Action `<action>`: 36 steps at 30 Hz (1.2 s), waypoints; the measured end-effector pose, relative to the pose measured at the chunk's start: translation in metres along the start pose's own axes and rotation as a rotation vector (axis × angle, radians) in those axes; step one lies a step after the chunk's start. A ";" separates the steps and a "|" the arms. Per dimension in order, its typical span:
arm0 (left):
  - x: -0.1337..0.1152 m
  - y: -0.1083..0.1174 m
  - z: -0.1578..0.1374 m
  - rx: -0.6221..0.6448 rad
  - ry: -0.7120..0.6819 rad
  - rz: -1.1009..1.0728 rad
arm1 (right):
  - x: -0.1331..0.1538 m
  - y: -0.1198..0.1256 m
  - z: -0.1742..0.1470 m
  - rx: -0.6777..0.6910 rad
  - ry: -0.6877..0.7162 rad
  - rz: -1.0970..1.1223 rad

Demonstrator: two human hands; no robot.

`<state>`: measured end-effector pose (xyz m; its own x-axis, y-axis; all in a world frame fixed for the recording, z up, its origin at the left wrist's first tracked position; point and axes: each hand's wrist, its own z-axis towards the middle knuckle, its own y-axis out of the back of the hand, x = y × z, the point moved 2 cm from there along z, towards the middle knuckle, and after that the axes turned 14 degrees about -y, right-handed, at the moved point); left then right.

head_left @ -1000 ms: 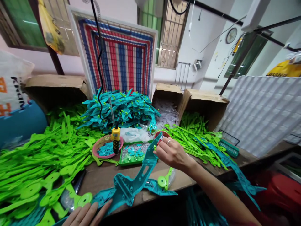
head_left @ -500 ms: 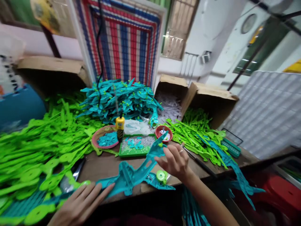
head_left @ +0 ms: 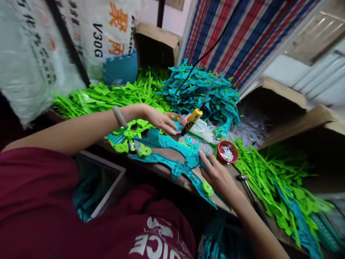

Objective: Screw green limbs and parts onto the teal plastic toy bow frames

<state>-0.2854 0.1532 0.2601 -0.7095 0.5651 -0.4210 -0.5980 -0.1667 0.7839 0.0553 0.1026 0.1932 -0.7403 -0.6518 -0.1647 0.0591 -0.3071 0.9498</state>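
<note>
My left hand (head_left: 161,120) reaches over the pink basket (head_left: 172,115) of small teal plastic pieces, its fingers stretched out. Whether the fingertips touch the pieces cannot be made out. With my right hand (head_left: 217,174) I grip one end of a long teal plastic bow-shaped shell (head_left: 168,142); part of it is hidden under the hand. Just in front, near the table edge, lies a second teal shell (head_left: 155,158) with a lime green disc (head_left: 207,189) on its right arm. Behind the held shell is a green tray (head_left: 212,144) with small teal pieces and tiny metallic bits.
A yellow-and-black electric screwdriver (head_left: 192,120) stands tilted between basket and tray. A red bowl (head_left: 228,151) holds whitish parts. At right lies a hammer (head_left: 250,192) beside lime green parts (head_left: 269,190). Teal assemblies (head_left: 202,90) are heaped at the back, before cardboard boxes (head_left: 159,45).
My left hand has left the teal shell and moved to the pink basket. My right hand has come down with the shell, now lower over the table. The view has swung left and downward.
</note>
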 end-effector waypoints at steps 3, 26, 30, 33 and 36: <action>0.013 0.022 -0.009 -0.048 -0.008 -0.062 | -0.005 -0.029 -0.008 0.171 -0.060 0.155; -0.017 -0.171 -0.234 -0.620 0.623 -0.153 | -0.016 -0.075 0.000 0.502 -0.022 0.398; -0.022 -0.177 -0.221 -0.546 0.564 -0.190 | -0.033 -0.062 -0.009 0.496 -0.073 0.441; -0.011 -0.166 -0.214 -0.511 0.561 -0.115 | -0.043 -0.053 -0.016 0.515 -0.124 0.461; 0.009 -0.154 -0.202 -0.355 0.535 0.053 | -0.049 -0.047 -0.019 0.524 -0.149 0.477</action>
<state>-0.2749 0.0203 0.0437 -0.7747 0.0831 -0.6269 -0.5788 -0.4925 0.6500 0.1016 0.1357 0.1513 -0.7998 -0.5186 0.3024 0.0975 0.3848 0.9178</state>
